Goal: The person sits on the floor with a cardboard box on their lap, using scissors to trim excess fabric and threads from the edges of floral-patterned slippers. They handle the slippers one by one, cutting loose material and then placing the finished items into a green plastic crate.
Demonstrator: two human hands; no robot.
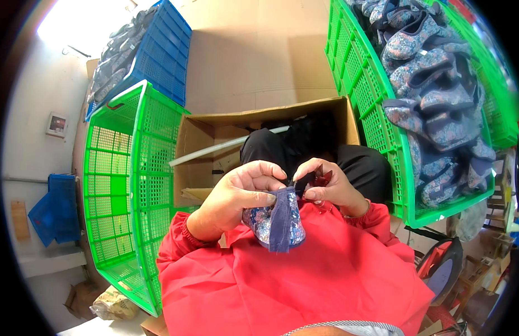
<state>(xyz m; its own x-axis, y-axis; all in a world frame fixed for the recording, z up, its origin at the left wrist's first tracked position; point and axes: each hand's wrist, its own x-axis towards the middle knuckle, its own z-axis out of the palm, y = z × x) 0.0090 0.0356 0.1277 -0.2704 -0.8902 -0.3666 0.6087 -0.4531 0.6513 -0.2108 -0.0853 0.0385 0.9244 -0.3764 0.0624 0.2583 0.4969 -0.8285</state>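
Observation:
A blue floral fabric shoe upper (263,224), with a navy strip (279,220) hanging down its front and fraying at the lower end, is held above my red apron. My left hand (245,190) pinches its top edge between thumb and fingers. Close by on the right, my right hand (332,189) is closed round a small dark red and black object (322,178); its kind is unclear. A dark tip from that hand meets the upper's top edge, and the fingers hide most of it.
A cardboard box (200,147) with a pale bar (228,147) lies beyond my knees. To the left stand a green crate (137,185) and a blue crate (164,50). On the right a green crate (377,123) is heaped with floral shoe uppers (439,106).

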